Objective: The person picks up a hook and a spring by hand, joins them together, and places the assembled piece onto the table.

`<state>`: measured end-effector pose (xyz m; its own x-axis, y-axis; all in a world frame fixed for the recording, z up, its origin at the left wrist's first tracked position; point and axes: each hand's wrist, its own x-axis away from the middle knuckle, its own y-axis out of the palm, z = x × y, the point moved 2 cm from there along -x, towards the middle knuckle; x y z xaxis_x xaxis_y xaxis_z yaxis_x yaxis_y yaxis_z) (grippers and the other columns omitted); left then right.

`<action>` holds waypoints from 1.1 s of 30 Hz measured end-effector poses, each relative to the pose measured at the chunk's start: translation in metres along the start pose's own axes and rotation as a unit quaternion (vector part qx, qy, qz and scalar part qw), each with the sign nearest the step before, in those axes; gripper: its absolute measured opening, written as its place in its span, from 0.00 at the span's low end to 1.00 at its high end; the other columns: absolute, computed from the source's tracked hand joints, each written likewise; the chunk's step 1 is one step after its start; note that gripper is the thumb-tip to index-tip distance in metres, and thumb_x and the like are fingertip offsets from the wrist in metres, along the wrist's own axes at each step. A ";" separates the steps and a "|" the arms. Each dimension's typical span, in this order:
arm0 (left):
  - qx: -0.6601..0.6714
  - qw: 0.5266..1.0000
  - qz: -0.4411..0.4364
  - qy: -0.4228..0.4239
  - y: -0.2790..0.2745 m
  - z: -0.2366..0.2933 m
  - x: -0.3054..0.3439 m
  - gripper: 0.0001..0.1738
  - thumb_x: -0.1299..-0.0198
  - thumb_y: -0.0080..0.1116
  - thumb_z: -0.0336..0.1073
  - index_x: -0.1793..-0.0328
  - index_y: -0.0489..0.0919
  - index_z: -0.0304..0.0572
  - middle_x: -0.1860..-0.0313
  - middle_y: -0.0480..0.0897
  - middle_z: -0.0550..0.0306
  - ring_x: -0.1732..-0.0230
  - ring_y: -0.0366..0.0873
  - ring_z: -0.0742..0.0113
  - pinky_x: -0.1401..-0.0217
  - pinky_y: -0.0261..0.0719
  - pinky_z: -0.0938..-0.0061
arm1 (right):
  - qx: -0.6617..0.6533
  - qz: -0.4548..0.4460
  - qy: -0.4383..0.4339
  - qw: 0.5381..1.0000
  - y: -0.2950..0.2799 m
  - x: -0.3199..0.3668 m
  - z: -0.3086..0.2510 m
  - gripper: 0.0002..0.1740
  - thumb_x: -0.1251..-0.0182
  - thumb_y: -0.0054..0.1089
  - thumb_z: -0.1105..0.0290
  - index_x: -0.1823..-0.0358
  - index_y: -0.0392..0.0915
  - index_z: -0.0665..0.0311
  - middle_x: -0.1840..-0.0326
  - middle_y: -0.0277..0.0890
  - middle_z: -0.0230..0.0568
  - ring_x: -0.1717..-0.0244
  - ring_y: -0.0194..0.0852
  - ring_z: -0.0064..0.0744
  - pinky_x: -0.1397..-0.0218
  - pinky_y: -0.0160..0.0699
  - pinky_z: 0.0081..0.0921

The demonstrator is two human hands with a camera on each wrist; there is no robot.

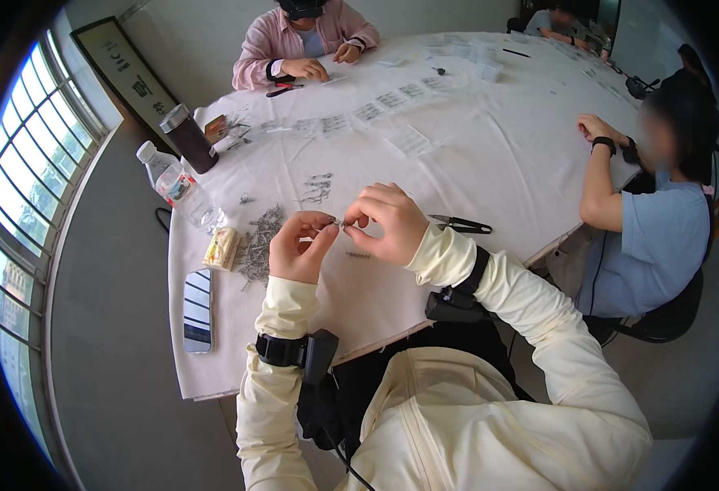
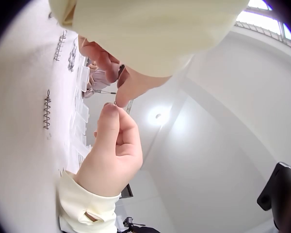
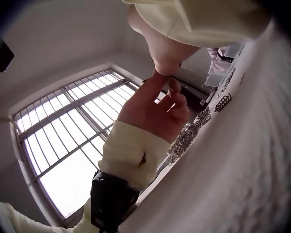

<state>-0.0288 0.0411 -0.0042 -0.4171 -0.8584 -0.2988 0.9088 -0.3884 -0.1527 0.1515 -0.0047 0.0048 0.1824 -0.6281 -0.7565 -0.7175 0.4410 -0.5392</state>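
Note:
In the head view, my left hand (image 1: 300, 245) and right hand (image 1: 388, 219) meet over the table. Thumb and fingertips of both pinch a small metal wire piece (image 1: 340, 223), mostly hidden between them; I cannot tell its exact kind. From the left wrist, the right hand (image 2: 117, 148) shows its thumb and forefinger closed at the tips. Beneath the hands, a single coil spring (image 1: 358, 254) lies on the cloth. A tangled heap of springs (image 1: 263, 250) spreads beside my left hand, and a small row of springs (image 1: 317, 188) lies beyond both hands.
Black-handled snips (image 1: 461, 225) lie right of my right hand. At left are a phone (image 1: 198, 311), a wrapped snack (image 1: 222, 248), a water bottle (image 1: 179, 186) and a dark tumbler (image 1: 189, 139). Clear plastic trays (image 1: 412, 141) run across the table; other people sit around it.

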 end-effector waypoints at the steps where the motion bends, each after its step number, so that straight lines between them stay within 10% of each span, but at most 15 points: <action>1: 0.001 1.000 0.000 0.000 0.000 0.002 0.002 0.07 0.36 0.63 0.27 0.54 0.79 0.35 0.59 0.80 0.65 0.58 0.74 0.78 0.53 0.75 0.81 | -0.024 -0.008 0.009 1.000 0.000 0.001 0.000 0.08 0.45 0.69 0.70 0.68 0.77 0.57 0.71 0.74 0.27 0.67 0.75 0.30 0.57 0.66 0.31; 11: 0.114 0.989 0.088 0.016 -0.019 0.006 0.002 0.05 0.34 0.59 0.29 0.53 0.77 0.40 0.55 0.83 0.62 0.57 0.76 0.78 0.55 0.72 0.82 | -0.172 -0.062 0.099 0.978 -0.002 -0.015 0.004 0.07 0.42 0.68 0.71 0.64 0.80 0.64 0.68 0.78 0.34 0.70 0.75 0.31 0.63 0.74 0.27; 16: 0.105 0.973 0.202 0.018 -0.032 -0.002 0.001 0.06 0.32 0.58 0.36 0.52 0.76 0.47 0.53 0.84 0.62 0.54 0.77 0.77 0.54 0.70 0.80 | -0.035 -0.108 0.132 0.985 0.024 -0.038 0.050 0.07 0.40 0.66 0.68 0.63 0.81 0.62 0.66 0.80 0.36 0.71 0.74 0.30 0.64 0.76 0.29; 24: 0.081 0.968 0.237 0.027 -0.032 0.003 0.000 0.07 0.33 0.59 0.30 0.54 0.74 0.36 0.58 0.83 0.57 0.55 0.78 0.74 0.50 0.73 0.79 | 0.178 -0.218 0.278 0.918 0.073 -0.089 0.081 0.05 0.42 0.64 0.59 0.67 0.84 0.48 0.58 0.83 0.28 0.41 0.70 0.38 0.40 0.60 0.47; 33: 0.068 0.970 0.233 0.020 -0.031 0.002 0.000 0.08 0.35 0.62 0.31 0.56 0.76 0.36 0.60 0.82 0.62 0.59 0.75 0.76 0.53 0.72 0.80 | 0.080 -0.149 0.334 0.927 0.094 -0.082 0.104 0.08 0.41 0.66 0.56 0.65 0.84 0.48 0.61 0.85 0.26 0.46 0.75 0.37 0.38 0.64 0.47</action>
<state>-0.0568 0.0525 0.0020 0.0410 -0.9390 -0.3415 0.9912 -0.0048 0.1321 0.1389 0.1555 -0.0223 -0.1388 -0.9708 -0.1958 -0.5840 0.2399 -0.7755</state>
